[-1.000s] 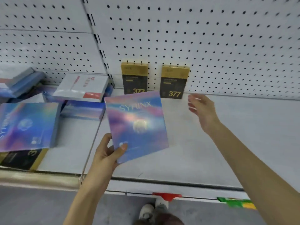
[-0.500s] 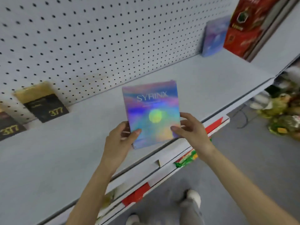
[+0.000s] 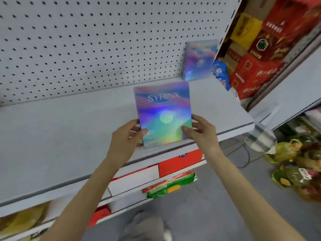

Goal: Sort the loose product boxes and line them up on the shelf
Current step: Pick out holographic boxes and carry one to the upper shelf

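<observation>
Both the left hand (image 3: pixel 127 136) and right hand (image 3: pixel 202 132) still grip the shiny box (image 3: pixel 164 113) above the shelf (image 3: pixel 69 136), now nearer a matching box (image 3: pixel 199 60) standing at the far end.

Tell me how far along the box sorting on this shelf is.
Early on. One holographic box already stands upright against the pegboard at the shelf's right end. A second, the SYRINX box, is held by the left hand and right hand above the front edge, not yet placed.
</observation>
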Available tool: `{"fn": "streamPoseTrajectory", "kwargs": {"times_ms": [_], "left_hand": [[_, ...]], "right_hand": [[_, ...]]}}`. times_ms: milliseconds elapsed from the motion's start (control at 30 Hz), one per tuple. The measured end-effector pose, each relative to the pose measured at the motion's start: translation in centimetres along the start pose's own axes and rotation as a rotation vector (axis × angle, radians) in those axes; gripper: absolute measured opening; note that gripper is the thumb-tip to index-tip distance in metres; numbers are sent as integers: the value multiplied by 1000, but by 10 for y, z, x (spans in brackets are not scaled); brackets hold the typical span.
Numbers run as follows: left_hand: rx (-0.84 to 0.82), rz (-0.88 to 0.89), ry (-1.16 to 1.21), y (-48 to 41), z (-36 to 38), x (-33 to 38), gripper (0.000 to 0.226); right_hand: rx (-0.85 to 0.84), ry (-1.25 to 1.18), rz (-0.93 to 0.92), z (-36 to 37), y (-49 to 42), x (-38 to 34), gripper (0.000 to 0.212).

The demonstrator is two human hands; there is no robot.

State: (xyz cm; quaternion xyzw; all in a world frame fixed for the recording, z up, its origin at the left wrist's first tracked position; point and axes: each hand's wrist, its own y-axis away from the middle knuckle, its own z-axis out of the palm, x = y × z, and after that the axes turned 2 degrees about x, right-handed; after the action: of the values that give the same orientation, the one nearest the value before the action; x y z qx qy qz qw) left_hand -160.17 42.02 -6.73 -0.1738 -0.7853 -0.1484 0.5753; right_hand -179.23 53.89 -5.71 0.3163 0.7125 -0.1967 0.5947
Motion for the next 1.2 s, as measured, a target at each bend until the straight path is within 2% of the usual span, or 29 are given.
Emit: {"fn": "streamPoseTrajectory", "kwargs": {"times_ms": [133,233,400,567,667,767,1000,1200], "left_hand": [[147,-22,-2,-44,23,5,32],[232,4,-66,-95,33,3,37],[226,80,-156,-171,58,10,72],[244,78,-46,-214,80,2,77],[245,59,-20,-222,87,-8,78],[271,50,-38,-223,92,-13,78],[312,105,-179,-224,99,-19,82],[291,93,-299,-224,105,-21,92]], "right_hand": [[-62,269,-109,4,-67,-4,41],[-64,361,-138,15,-116,-9,45],[-77,335,-137,34,-201,-25,44],[-84,319,-105,46,-255,-13,34],[-64,306,-72,49,-270,-1,36],[-65,308,-67,51,-278,4,49],[-83,318,-106,53,-278,23,63],[-72,313,-121,49,-274,42,52]]}}
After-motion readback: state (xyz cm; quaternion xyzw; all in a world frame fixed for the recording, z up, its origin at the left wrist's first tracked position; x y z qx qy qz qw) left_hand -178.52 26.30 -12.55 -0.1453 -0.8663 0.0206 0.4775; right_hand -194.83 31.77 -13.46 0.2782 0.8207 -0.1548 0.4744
